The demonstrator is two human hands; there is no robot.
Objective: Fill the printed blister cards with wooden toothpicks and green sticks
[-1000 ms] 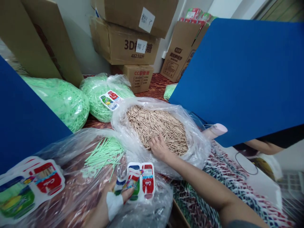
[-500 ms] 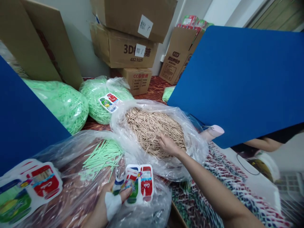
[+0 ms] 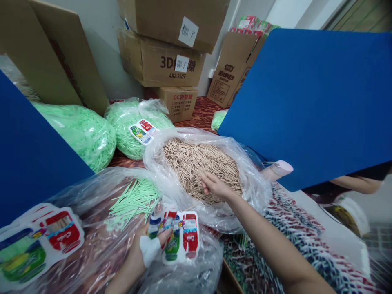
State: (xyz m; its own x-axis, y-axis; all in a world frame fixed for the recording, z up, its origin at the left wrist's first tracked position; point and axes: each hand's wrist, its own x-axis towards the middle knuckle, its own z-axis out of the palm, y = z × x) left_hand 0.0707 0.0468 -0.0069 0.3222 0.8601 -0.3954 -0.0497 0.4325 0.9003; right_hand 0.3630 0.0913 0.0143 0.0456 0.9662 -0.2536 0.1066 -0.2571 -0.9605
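Observation:
My left hand (image 3: 153,241), with a white wrapping round the thumb's base, is closed on printed bottle-shaped packets (image 3: 190,237) in green and red with "Cola" lettering. My right hand (image 3: 216,185) is over an open clear bag (image 3: 255,200) full of thin brown sticks (image 3: 196,157). Its fingers are pinched together at the sticks; how many they hold is hidden. Thin green sticks (image 3: 133,202) lie loose on clear plastic left of that bag. More printed packets (image 3: 58,237) lie stacked at the lower left.
Two bulging bags of green sticks (image 3: 88,134) stand behind, with a printed packet (image 3: 143,131) on one. Cardboard boxes (image 3: 171,61) are stacked at the back. Blue panels (image 3: 306,106) flank both sides. Another person's arm (image 3: 357,183) shows at right, near a pale pink cylinder (image 3: 280,169).
My right hand has shifted slightly left over the brown sticks, its fingers drawn closer together. My left hand still grips the packets. The view has shifted a little.

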